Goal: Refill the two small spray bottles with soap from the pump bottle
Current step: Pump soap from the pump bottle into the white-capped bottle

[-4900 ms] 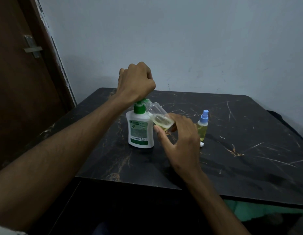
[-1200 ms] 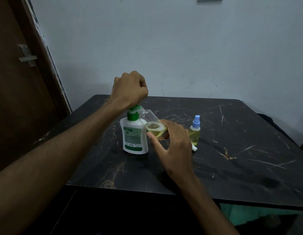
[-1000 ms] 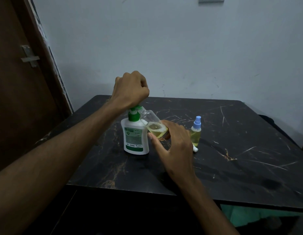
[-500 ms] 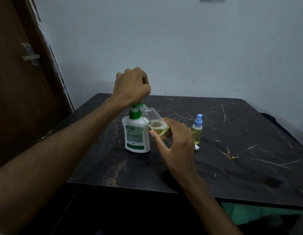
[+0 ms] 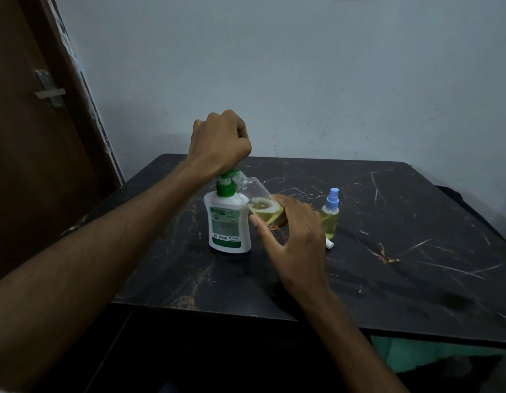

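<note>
A white pump bottle [image 5: 228, 222] with a green pump head stands on the black marbled table [image 5: 387, 251]. My left hand [image 5: 220, 143] is a fist on top of the pump head. My right hand [image 5: 294, 239] holds an uncapped clear spray bottle [image 5: 258, 198], tilted with its open neck at the pump nozzle; yellow foamy soap fills its lower part. A second small spray bottle [image 5: 330, 214] with a blue sprayer and yellow liquid stands upright just right of my right hand. A small white piece [image 5: 329, 244] lies at its base, partly hidden by my hand.
A brown door [image 5: 33, 137] with a metal latch [image 5: 49, 87] is at the left. A pale wall [image 5: 302, 80] rises behind the table. Something green [image 5: 402, 353] shows below the table's front right edge.
My left fist has risen and dropped on the pump head across the frames. The soap level in the tilted bottle is a little higher and foamier than 4.9 s ago.
</note>
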Demonstrator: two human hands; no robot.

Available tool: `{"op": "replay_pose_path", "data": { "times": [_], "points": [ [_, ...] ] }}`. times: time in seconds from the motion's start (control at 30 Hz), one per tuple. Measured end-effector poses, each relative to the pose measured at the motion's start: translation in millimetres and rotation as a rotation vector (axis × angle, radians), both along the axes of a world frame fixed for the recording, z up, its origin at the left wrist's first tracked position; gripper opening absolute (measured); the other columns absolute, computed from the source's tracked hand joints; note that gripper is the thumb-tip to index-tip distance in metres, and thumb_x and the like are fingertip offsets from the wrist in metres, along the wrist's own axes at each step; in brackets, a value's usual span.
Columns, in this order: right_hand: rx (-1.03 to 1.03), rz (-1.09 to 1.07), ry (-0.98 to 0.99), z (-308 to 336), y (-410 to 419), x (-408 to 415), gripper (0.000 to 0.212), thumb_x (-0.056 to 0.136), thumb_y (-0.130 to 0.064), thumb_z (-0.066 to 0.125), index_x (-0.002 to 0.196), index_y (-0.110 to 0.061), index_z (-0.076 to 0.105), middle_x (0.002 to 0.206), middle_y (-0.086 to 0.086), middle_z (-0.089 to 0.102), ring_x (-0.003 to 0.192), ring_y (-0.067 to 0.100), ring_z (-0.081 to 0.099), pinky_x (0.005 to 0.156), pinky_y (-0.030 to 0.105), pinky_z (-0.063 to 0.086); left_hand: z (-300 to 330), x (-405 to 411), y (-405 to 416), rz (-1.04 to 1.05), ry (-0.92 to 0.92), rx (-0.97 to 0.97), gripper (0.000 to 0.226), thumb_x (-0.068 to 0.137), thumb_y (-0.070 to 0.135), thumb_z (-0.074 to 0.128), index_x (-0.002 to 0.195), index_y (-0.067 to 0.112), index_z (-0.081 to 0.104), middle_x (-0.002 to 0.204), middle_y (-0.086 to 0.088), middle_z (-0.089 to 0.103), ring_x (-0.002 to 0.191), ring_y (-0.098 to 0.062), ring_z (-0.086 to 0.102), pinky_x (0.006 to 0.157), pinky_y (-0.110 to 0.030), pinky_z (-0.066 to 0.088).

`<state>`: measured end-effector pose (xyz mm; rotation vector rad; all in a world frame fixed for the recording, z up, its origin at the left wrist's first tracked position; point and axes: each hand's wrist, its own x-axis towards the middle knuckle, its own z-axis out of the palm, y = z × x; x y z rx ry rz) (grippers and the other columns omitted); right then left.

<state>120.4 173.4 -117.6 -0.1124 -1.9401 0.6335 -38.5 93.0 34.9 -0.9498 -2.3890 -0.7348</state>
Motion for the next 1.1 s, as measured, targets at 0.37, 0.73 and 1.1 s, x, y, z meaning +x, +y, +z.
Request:
{"op": "replay_pose_path", "data": {
  "times": [0.37,0.73,1.1],
  "points": [
    [-0.003,-0.004,-0.012,-0.3,0.3,1.0,0.037,0.096,-0.043,0.073,0.122,-0.018,0.066,0.103,-0.007,0.068,0.089,0.011,0.057,0.085,0.035,0.046,0.7,2.3,0.3,0.014,0.062,-0.012,0.024,0.074,0.009,0.058,0.082,0.015,0.079,0.085,0.001,0.077,0.079,-0.020,0.066,0.099,-0.047,0.049],
    [-0.002,0.003,0.007,0.1,0.0,0.7,0.037,0.096,-0.044,0.071,0.122,-0.018,0.067,0.102,-0.008,0.067,0.088,0.010,0.056,0.084,0.037,0.046,1.7,2.5,1.1,0.022,0.081,-0.025,0.024,0.071,0.012,0.057,0.081,0.017,0.079,0.084,0.002,0.076,0.079,-0.022,0.067,0.096,-0.044,0.045],
    [-0.006,0.011,0.002,0.1,-0.4,1.0,0.035,0.097,-0.043,0.071,0.121,-0.019,0.067,0.102,-0.009,0.067,0.088,0.010,0.056,0.085,0.037,0.046,2.0,1.7,2.3,0.012,0.099,-0.033,0.021,0.075,0.011,0.059,0.081,0.015,0.079,0.085,0.000,0.077,0.079,-0.020,0.065,0.098,-0.043,0.041]
  ]
}}
